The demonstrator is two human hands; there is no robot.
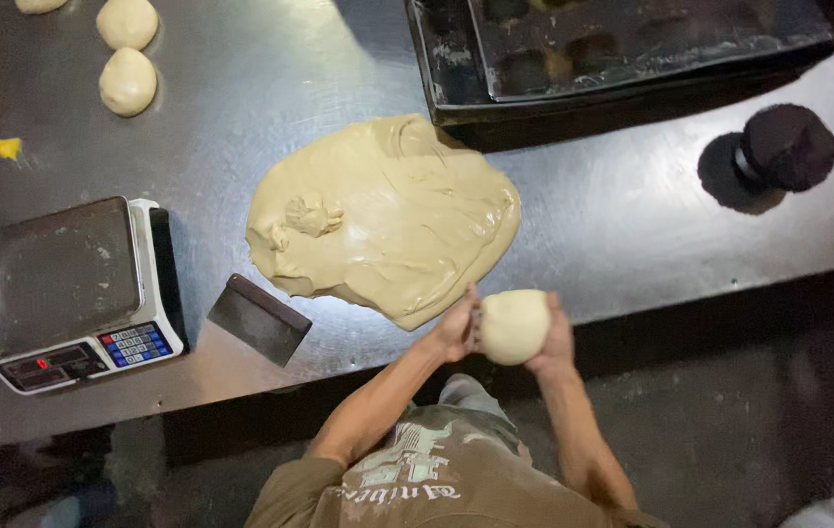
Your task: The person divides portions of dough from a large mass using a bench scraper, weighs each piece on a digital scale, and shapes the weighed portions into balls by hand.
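Two hands hold one round ball of pale dough [514, 327] at the near edge of the dark metal table [622, 225]. The left hand [456, 330] presses on one side of the ball and the right hand [556, 337] cups the other side, so both hands are closed around it. The ball is up off the table, just in front of the person's chest.

Right behind it lies a big flat sheet of soft tan dough [387, 220], spread out on the table. A dark flat scraper [258, 319] lies just beside that sheet. Next to the scraper sits a silver kitchen scale with a shiny tray and blue buttons [60, 288].

Far back on the table rest small round dough balls [127, 82]. A black baking tray with round cups [622, 44] sits at the other back corner. Near it stands a dark round lump [787, 147].
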